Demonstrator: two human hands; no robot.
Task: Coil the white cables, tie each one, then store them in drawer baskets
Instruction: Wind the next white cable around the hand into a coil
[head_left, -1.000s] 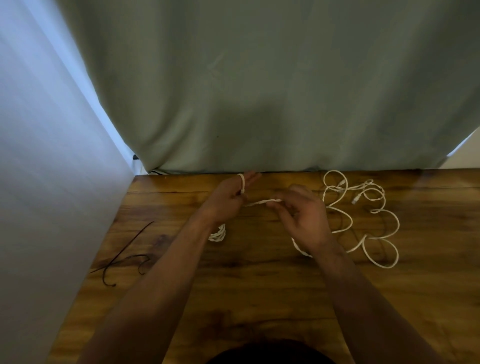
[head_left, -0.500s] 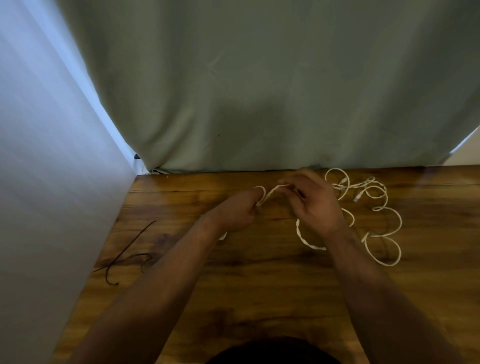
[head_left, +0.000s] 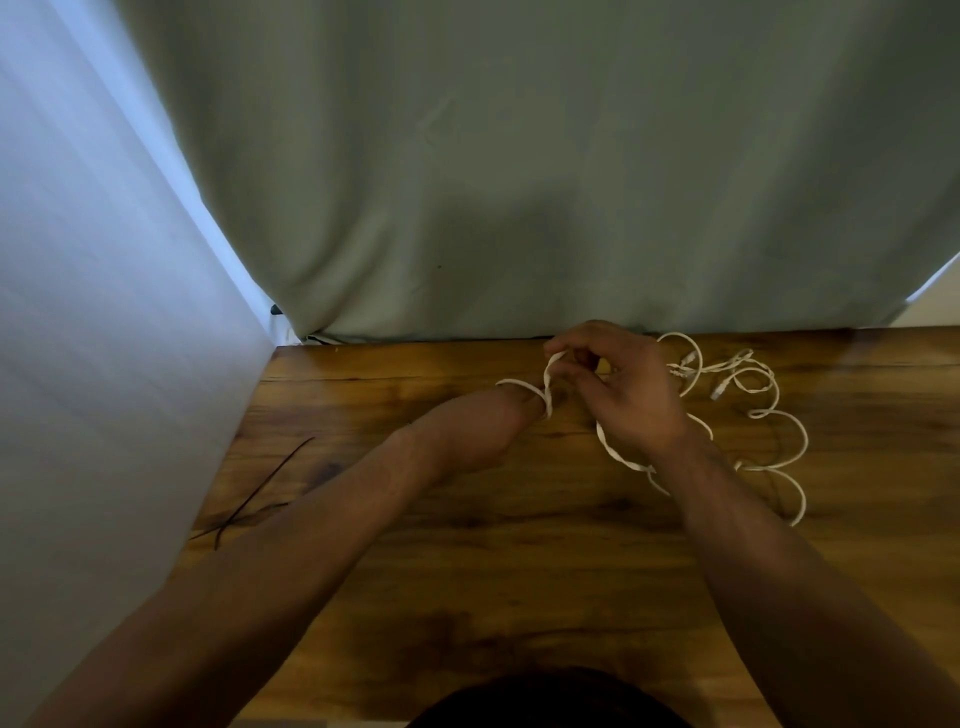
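At the frame's centre, near the far edge of the table (head_left: 519, 582), the right hand (head_left: 631, 400) pinches the white cable (head_left: 782, 418) between thumb and fingertips. One turn loops round the left hand (head_left: 483, 423), whose fingers are tucked under, so I cannot tell its grip. Loose loops lie at centre right. Black cable ties (head_left: 249, 512) lie at lower left.

A brown wooden table (head_left: 519, 571) with dark grain streaks fills the lower half of the frame. Behind its far edge hangs a grey-green cloth (head_left: 519, 156), and a pale blue-white sheet (head_left: 78, 312) slants down the left side.
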